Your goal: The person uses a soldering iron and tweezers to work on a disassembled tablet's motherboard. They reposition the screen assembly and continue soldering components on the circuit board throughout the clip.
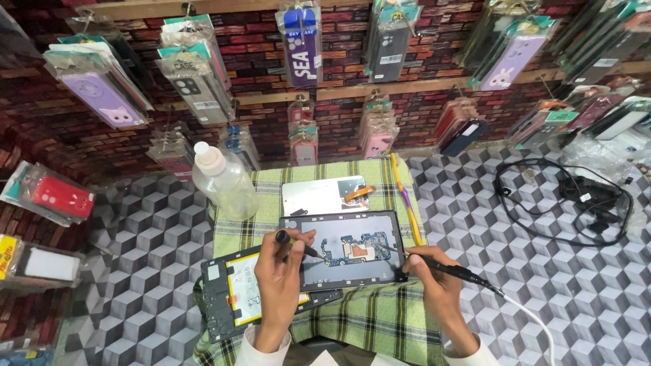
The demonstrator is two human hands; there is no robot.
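Both hands grip tools: left hand (279, 271) a black-handled screwdriver (296, 242), right hand (434, 278) a corded soldering iron (444, 268), tips on the circuit board (352, 249) in the opened phone (346, 247). Behind lie its removed cover (319, 195) and a bottle (224, 179).

Opened phone (342, 249) on the cloth (352, 318), bottle (224, 179) behind-left, battery frame (234, 291) front-left, cable coil (563, 200) far right.

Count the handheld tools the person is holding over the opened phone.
2. A black-handled tool in the left hand, and a corded soldering iron in the right hand; both tips are at the circuit board. None seems hidden.
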